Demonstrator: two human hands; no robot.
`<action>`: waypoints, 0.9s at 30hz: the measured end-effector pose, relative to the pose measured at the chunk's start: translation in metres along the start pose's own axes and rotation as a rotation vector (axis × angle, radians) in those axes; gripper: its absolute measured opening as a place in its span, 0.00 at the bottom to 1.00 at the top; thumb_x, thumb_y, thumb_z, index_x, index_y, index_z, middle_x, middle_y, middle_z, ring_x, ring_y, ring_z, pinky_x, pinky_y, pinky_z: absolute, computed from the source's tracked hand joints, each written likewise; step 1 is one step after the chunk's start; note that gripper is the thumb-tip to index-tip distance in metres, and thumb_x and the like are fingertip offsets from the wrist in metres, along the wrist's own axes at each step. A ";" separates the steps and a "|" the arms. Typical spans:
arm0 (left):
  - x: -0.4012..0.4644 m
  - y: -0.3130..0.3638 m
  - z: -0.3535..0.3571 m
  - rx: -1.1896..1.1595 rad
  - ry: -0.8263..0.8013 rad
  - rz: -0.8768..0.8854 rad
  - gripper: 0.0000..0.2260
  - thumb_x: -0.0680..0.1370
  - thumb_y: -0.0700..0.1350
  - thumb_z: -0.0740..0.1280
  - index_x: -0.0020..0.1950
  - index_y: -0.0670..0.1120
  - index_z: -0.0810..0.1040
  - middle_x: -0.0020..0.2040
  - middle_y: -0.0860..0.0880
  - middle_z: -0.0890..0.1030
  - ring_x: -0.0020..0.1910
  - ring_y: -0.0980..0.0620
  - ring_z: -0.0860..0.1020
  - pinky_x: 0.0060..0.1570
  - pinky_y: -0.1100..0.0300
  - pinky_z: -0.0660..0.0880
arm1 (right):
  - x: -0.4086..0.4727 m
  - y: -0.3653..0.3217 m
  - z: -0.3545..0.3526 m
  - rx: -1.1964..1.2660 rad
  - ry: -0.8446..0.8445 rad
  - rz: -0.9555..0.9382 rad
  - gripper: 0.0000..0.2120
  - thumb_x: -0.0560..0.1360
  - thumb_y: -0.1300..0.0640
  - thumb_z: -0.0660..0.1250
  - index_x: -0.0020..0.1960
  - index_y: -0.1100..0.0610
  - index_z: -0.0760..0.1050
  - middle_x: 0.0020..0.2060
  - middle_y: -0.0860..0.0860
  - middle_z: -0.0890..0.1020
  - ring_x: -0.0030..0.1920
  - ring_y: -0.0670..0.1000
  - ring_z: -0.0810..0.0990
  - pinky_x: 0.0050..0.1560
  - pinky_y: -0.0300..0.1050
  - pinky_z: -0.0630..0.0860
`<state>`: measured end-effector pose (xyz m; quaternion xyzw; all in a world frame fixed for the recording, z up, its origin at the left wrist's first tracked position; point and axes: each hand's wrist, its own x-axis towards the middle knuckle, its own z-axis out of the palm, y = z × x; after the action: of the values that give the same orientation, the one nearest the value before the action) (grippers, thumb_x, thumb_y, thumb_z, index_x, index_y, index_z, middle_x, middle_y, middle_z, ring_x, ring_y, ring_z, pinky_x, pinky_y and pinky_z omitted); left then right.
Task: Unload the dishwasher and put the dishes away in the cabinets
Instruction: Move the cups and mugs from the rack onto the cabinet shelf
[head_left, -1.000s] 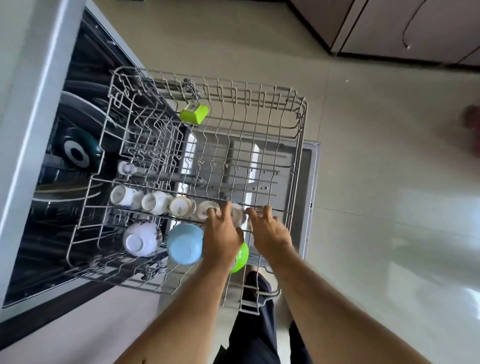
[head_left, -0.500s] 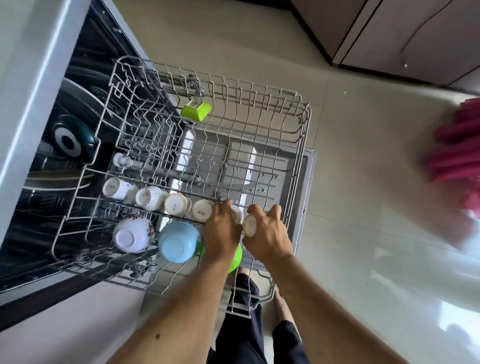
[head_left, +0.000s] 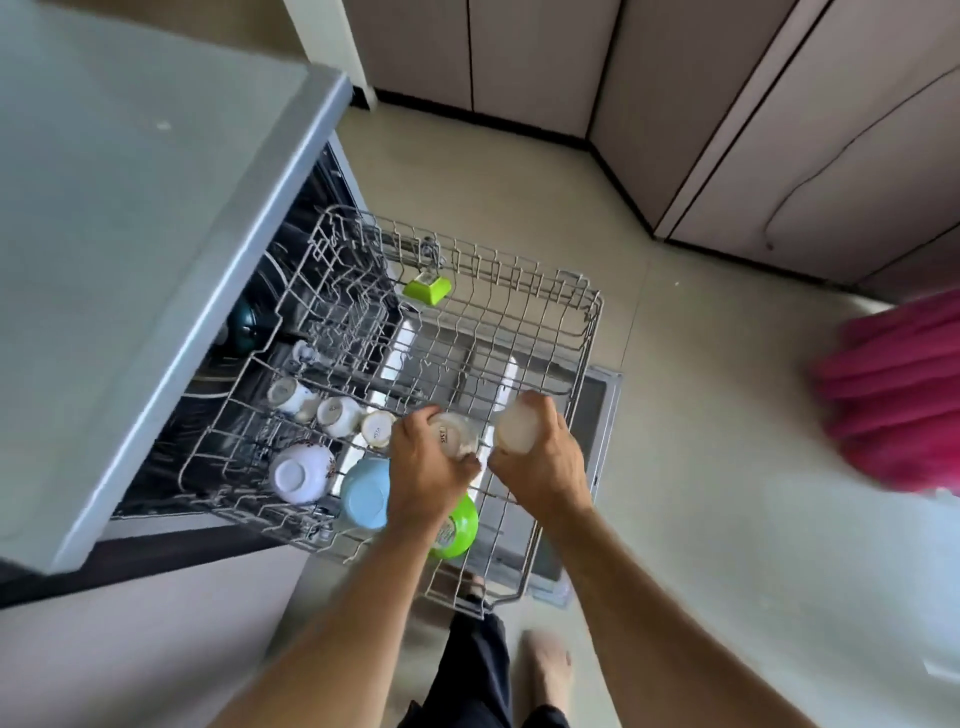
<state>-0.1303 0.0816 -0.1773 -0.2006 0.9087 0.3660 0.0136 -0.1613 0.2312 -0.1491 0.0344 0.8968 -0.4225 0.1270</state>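
Gripping one small white cup in our left hand and another cup in our right hand, we hold both just above the wire rack.

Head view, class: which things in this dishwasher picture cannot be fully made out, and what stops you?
- Green bowl: mostly hidden by the left hand.
- Cup in that hand: print blurred, unreadable.
- Cup in the right hand: motion-blurred, half covered by fingers.
- Pink object: blurred, cut off by the right edge.
- Lower rack dishes: dark, under the countertop.
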 end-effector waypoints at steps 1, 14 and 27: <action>-0.003 0.005 -0.010 -0.011 0.015 -0.004 0.34 0.65 0.54 0.78 0.65 0.43 0.68 0.55 0.45 0.75 0.52 0.48 0.74 0.45 0.56 0.74 | -0.003 -0.008 -0.008 0.018 0.005 0.000 0.29 0.63 0.54 0.74 0.60 0.46 0.66 0.47 0.46 0.78 0.42 0.52 0.77 0.41 0.43 0.71; -0.083 0.071 -0.126 -0.363 0.332 -0.248 0.25 0.62 0.42 0.78 0.56 0.54 0.77 0.54 0.46 0.74 0.41 0.59 0.75 0.33 0.73 0.68 | -0.063 -0.099 -0.080 0.156 0.043 -0.324 0.27 0.65 0.47 0.76 0.59 0.40 0.67 0.45 0.44 0.81 0.43 0.49 0.82 0.43 0.46 0.79; -0.194 0.084 -0.276 -0.540 0.789 -0.202 0.27 0.66 0.50 0.79 0.59 0.57 0.69 0.50 0.55 0.78 0.47 0.52 0.77 0.46 0.62 0.70 | -0.151 -0.226 -0.064 0.247 -0.077 -0.646 0.29 0.68 0.44 0.77 0.64 0.50 0.71 0.50 0.47 0.85 0.51 0.48 0.83 0.53 0.42 0.77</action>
<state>0.0508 0.0201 0.1130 -0.4077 0.6930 0.4814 -0.3489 -0.0669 0.1425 0.0985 -0.2519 0.7980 -0.5473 0.0153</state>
